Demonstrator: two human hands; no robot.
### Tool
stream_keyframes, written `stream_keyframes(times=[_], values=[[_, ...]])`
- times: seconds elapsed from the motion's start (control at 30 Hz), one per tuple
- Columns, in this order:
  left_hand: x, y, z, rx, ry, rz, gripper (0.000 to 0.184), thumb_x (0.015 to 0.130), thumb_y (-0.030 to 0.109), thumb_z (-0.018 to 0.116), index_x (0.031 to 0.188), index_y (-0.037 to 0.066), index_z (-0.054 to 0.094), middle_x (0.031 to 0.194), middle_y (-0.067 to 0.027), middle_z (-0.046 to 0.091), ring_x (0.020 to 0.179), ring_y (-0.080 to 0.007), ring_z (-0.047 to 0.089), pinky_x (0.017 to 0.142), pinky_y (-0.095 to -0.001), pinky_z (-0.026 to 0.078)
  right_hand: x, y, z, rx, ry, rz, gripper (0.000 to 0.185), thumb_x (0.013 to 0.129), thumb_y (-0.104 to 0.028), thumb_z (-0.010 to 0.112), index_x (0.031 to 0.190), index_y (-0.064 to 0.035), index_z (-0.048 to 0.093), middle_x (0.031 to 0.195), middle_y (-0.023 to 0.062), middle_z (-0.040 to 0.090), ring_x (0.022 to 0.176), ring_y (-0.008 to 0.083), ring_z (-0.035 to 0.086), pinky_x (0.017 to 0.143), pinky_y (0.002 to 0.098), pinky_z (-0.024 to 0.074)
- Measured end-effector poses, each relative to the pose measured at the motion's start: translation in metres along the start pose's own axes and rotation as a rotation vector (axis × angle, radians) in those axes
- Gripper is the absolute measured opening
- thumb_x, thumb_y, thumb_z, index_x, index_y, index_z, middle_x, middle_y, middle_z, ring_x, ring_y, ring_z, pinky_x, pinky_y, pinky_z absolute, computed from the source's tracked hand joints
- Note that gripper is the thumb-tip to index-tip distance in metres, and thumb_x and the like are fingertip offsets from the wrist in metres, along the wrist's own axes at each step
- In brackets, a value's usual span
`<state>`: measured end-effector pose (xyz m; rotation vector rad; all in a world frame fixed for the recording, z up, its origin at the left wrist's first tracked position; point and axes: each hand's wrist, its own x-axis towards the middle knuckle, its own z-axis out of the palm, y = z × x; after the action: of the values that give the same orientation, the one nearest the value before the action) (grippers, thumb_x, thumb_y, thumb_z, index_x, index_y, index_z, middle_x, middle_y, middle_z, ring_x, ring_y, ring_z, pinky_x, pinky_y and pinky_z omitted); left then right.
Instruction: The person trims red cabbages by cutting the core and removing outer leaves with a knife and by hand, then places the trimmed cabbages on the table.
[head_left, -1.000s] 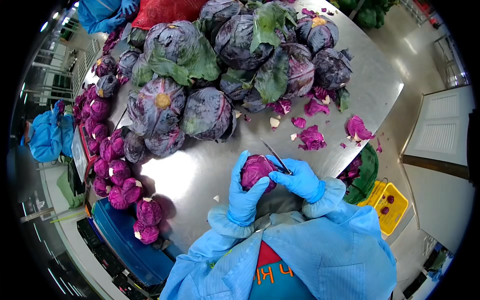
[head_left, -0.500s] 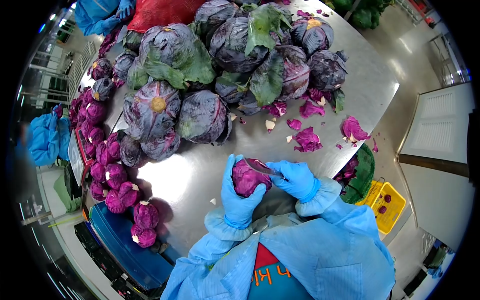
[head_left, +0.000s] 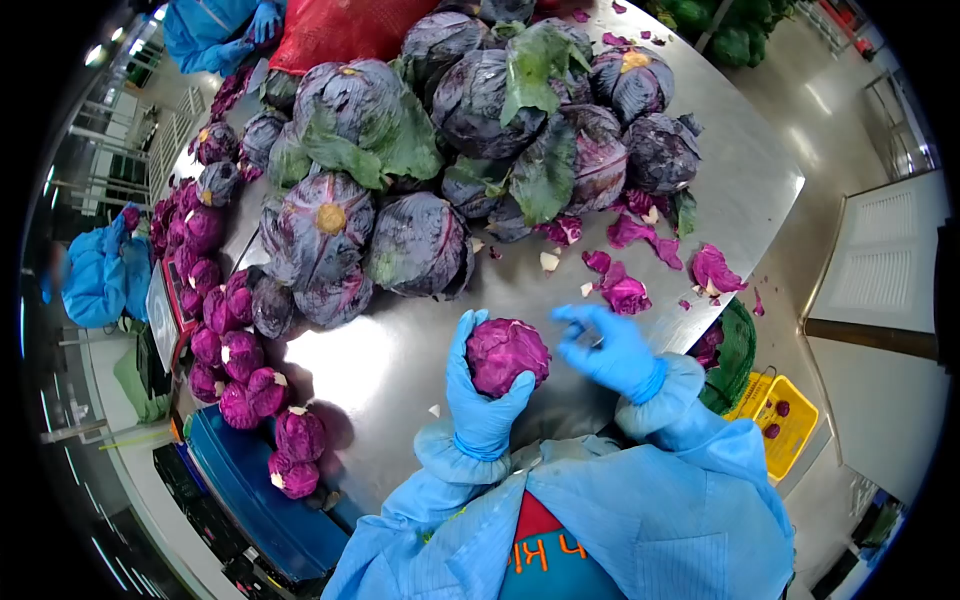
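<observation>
My left hand [head_left: 482,405] is cupped around a peeled red cabbage [head_left: 507,357], its bright purple surface facing up, just above the metal table. To the right, my right hand [head_left: 612,352] is raised apart from the cabbage, its fingers bent and slightly smeared by motion. A small part of a knife [head_left: 592,338] shows dark and shiny between its fingers; most of the blade cannot be made out. Both hands wear blue gloves. Beyond them lies a pile of large unpeeled red cabbages [head_left: 420,245] with dull outer leaves.
Peeled small cabbages [head_left: 242,354] line the left edge above a blue bin [head_left: 250,490]. Torn purple leaves [head_left: 622,290] lie on the metal table [head_left: 740,150]. At right are a green basket [head_left: 733,355] and a yellow crate [head_left: 793,425]. Another person's blue sleeve [head_left: 205,35] shows top left.
My right hand has drawn the knife away from the cabbage, moving slightly right and up. My left hand still holds the cabbage, whose top is now uncovered. The view has shifted slightly.
</observation>
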<state>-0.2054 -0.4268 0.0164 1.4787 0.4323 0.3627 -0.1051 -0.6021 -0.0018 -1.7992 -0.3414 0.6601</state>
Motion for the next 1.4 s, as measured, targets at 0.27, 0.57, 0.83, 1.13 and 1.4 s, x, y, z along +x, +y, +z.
stream_keyframes(times=[0.27, 0.57, 0.83, 1.13, 1.4], values=[[0.0, -0.003, 0.001, 0.203, 0.024, 0.123, 0.09, 0.066, 0.015, 0.084, 0.141, 0.0, 0.037, 0.138, -0.0164, 0.047, 0.123, -0.0258, 0.051, 0.103, -0.0363, 0.043, -0.003, -0.016, 0.015, 0.024, -0.113, -0.075, 0.046, 0.085, -0.029, 0.07, 0.128, -0.0139, 0.061, 0.106, 0.0096, 0.07, 0.085, 0.0162, 0.066, 0.077, 0.0295, 0.0522], [0.0, -0.003, 0.008, 0.152, 0.066, 0.078, 0.089, 0.064, 0.009, 0.084, 0.14, 0.002, 0.038, 0.137, -0.0157, 0.048, 0.12, -0.0256, 0.053, 0.102, -0.0358, 0.044, -0.002, -0.003, 0.016, -0.15, -0.066, -0.198, 0.045, 0.086, -0.03, 0.07, 0.128, -0.0173, 0.061, 0.087, 0.0091, 0.065, 0.075, 0.0211, 0.065, 0.069, 0.0332, 0.0524], [-0.004, 0.0, 0.007, 0.059, 0.042, 0.015, 0.091, 0.064, 0.011, 0.084, 0.141, 0.002, 0.037, 0.138, -0.0154, 0.047, 0.123, -0.0249, 0.051, 0.103, -0.0358, 0.044, 0.006, 0.014, 0.024, -0.293, 0.12, -0.408, 0.038, 0.085, -0.026, 0.071, 0.119, -0.0092, 0.064, 0.089, 0.009, 0.064, 0.069, 0.0238, 0.065, 0.061, 0.0331, 0.0527], [-0.001, -0.008, 0.004, 0.42, -0.004, 0.25, 0.095, 0.062, 0.019, 0.086, 0.143, 0.003, 0.037, 0.134, -0.0171, 0.048, 0.117, -0.0312, 0.054, 0.099, -0.0391, 0.045, 0.005, -0.002, 0.011, 0.023, -0.126, -0.037, 0.041, 0.083, -0.031, 0.076, 0.116, -0.0077, 0.067, 0.094, 0.012, 0.067, 0.078, 0.0174, 0.065, 0.072, 0.0324, 0.0528], [-0.002, -0.012, 0.003, 0.465, 0.012, 0.229, 0.094, 0.062, 0.018, 0.086, 0.142, 0.002, 0.039, 0.134, -0.017, 0.049, 0.116, -0.0315, 0.054, 0.1, -0.0387, 0.045, 0.005, -0.001, 0.015, -0.218, -0.149, -0.159, 0.041, 0.09, -0.035, 0.066, 0.122, -0.0089, 0.062, 0.094, 0.0133, 0.064, 0.084, 0.0269, 0.065, 0.075, 0.0363, 0.0517]])
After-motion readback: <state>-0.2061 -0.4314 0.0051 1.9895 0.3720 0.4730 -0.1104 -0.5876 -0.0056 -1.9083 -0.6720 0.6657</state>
